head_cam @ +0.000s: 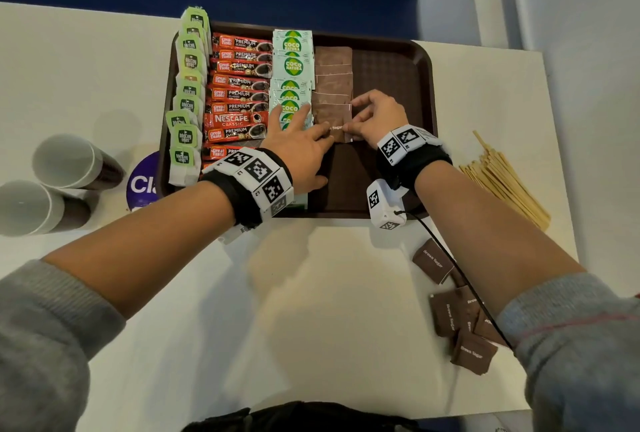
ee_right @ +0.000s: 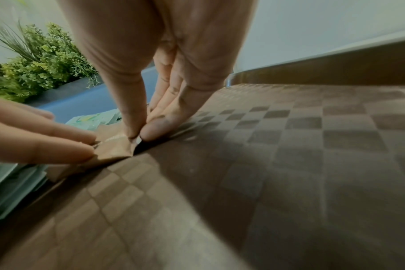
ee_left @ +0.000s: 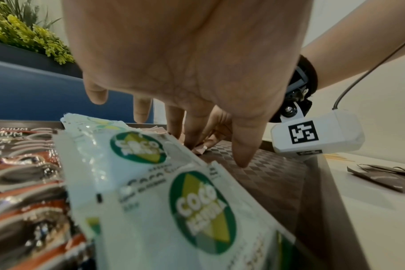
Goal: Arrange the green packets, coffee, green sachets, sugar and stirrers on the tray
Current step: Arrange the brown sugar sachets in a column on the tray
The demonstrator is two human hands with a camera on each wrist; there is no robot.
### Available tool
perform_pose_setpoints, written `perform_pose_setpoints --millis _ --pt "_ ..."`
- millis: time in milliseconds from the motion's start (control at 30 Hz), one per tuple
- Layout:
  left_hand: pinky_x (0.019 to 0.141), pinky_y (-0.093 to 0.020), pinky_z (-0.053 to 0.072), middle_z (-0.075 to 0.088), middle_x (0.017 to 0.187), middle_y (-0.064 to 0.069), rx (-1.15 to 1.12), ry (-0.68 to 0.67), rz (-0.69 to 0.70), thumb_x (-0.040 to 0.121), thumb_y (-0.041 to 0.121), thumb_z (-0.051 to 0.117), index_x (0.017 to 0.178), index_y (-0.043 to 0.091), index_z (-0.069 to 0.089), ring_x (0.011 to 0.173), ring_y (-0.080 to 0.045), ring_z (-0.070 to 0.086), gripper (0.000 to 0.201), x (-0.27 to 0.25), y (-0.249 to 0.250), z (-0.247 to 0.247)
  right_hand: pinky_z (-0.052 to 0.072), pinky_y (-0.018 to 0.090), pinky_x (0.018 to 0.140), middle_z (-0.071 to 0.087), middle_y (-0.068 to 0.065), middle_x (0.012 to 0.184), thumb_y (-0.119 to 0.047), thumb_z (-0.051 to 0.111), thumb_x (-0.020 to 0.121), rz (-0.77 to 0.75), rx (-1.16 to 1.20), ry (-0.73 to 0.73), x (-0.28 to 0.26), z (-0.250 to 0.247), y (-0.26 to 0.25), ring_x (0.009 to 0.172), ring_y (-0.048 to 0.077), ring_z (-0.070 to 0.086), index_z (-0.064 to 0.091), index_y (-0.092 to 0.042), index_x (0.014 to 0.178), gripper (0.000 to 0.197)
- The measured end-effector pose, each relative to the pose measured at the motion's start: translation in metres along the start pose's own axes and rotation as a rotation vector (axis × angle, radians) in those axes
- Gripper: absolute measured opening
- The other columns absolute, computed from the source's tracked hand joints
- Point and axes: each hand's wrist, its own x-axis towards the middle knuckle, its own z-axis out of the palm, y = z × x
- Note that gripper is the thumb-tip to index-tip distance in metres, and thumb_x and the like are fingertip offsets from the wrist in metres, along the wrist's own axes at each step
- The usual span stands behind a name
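Note:
A brown tray (head_cam: pixel 424 61) holds a column of green tea packets (head_cam: pixel 188 85), red coffee sticks (head_cam: pixel 239 92), green Coco Natura sachets (head_cam: pixel 291 64) and a column of brown sugar packets (head_cam: pixel 333 78). At the near end of that column my right hand (head_cam: pixel 353 126) pinches the right edge of one sugar packet (head_cam: pixel 336 132) between thumb and forefinger (ee_right: pixel 155 131). My left hand (head_cam: pixel 304 140) lies flat with straight fingers, pressing on the packet's (ee_right: pixel 113 148) left edge and on the sachets (ee_left: pixel 197 210). Wooden stirrers (head_cam: pixel 502 178) lie on the table right of the tray.
Several loose brown sugar packets (head_cam: pixel 460 320) lie on the white table at my right forearm. Two paper cups (head_cam: pixel 65 161) and a purple sticker (head_cam: pixel 143 182) sit left of the tray. The tray's right part (head_cam: pixel 388 71) is bare. A plant (ee_right: pixel 42 60) stands behind.

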Motion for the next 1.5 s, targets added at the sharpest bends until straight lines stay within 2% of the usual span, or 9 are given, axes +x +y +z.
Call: perform_pose_setpoints --millis 233,400,600,867,1033,1133,1200,1367,1500 --pt "0.113 -0.06 0.001 0.016 0.158 0.004 -0.028 0.004 0.002 0.089 0.056 0.048 0.15 0.028 0.019 0.147 -0.03 -0.002 0.073 -0.001 -0.002 -0.001 0.059 0.031 0.073 0.066 -0.003 0.07 -0.011 0.079 0.073 0.035 0.006 0.014 -0.005 -0.002 -0.002 0.068 0.015 0.068 0.055 -0.018 0.098 0.035" --pt "0.111 -0.05 0.014 0.041 0.145 0.001 -0.163 0.169 -0.008 0.087 0.046 0.056 0.139 0.03 0.041 0.141 -0.028 0.019 0.057 -0.008 -0.001 -0.006 0.055 0.031 0.081 0.066 -0.004 0.075 -0.021 0.077 0.075 0.021 -0.046 0.034 -0.017 -0.015 -0.001 0.071 0.011 0.065 0.056 -0.02 0.101 0.034" --pt "0.097 -0.037 0.033 0.058 0.124 -0.002 -0.393 0.266 0.022 0.081 0.039 0.068 0.12 0.021 0.056 0.116 -0.027 0.043 0.045 -0.019 0.025 -0.013 0.043 0.018 0.066 0.06 -0.009 0.076 -0.024 0.074 0.078 -0.037 -0.207 -0.122 -0.055 -0.053 0.002 0.07 0.004 0.056 0.061 -0.021 0.1 0.026" --pt "0.093 -0.04 0.044 0.056 0.12 -0.004 -0.517 0.134 0.195 0.075 0.04 0.074 0.122 0.018 0.052 0.111 -0.026 0.051 0.056 -0.027 0.118 -0.013 0.039 0.019 0.059 0.061 -0.005 0.084 -0.025 0.081 0.069 0.023 -0.411 -0.246 -0.128 -0.095 0.044 0.08 0.014 0.056 0.064 -0.017 0.099 0.035" --pt "0.095 -0.037 0.041 0.047 0.131 -0.005 -0.341 0.036 0.305 0.083 0.039 0.068 0.134 0.018 0.044 0.119 -0.027 0.044 0.06 -0.032 0.178 0.002 0.046 0.033 0.083 0.053 0.003 0.12 -0.039 0.086 0.06 0.143 -0.619 -0.306 -0.169 -0.108 0.091 0.105 0.021 0.054 0.053 -0.018 0.12 0.072" --pt "0.1 -0.039 0.04 0.043 0.137 -0.004 -0.281 0.007 0.302 0.083 0.043 0.067 0.139 0.019 0.038 0.123 -0.027 0.039 0.068 -0.029 0.202 0.017 0.04 0.041 0.096 0.039 0.01 0.13 -0.057 0.084 0.05 0.158 -0.842 -0.301 -0.191 -0.104 0.119 0.121 0.028 0.04 0.039 -0.014 0.131 0.102" --pt "0.1 -0.042 0.041 0.041 0.137 -0.004 -0.244 -0.003 0.277 0.084 0.04 0.066 0.14 0.019 0.036 0.124 -0.027 0.037 0.067 -0.028 0.211 0.025 0.041 0.046 0.096 0.033 0.011 0.131 -0.063 0.083 0.044 0.168 -0.873 -0.287 -0.203 -0.096 0.133 0.123 0.03 0.035 0.033 -0.015 0.131 0.111" --pt "0.092 -0.04 0.043 0.044 0.127 -0.008 -0.215 0.027 0.228 0.087 0.033 0.064 0.128 0.014 0.045 0.115 -0.029 0.04 0.049 -0.029 0.215 0.035 0.044 0.047 0.094 0.028 0.009 0.132 -0.05 0.089 0.043 0.179 -0.721 -0.201 -0.211 -0.083 0.147 0.124 0.03 0.029 0.03 -0.015 0.129 0.11" --pt "0.093 -0.04 0.043 0.045 0.122 -0.011 -0.201 -0.051 0.158 0.09 0.035 0.061 0.123 0.01 0.049 0.116 -0.03 0.041 0.043 -0.028 0.211 0.037 0.044 0.042 0.095 0.039 0.01 0.124 -0.037 0.091 0.048 0.124 -0.599 -0.225 -0.209 -0.082 0.149 0.116 0.028 0.041 0.037 -0.011 0.122 0.095"
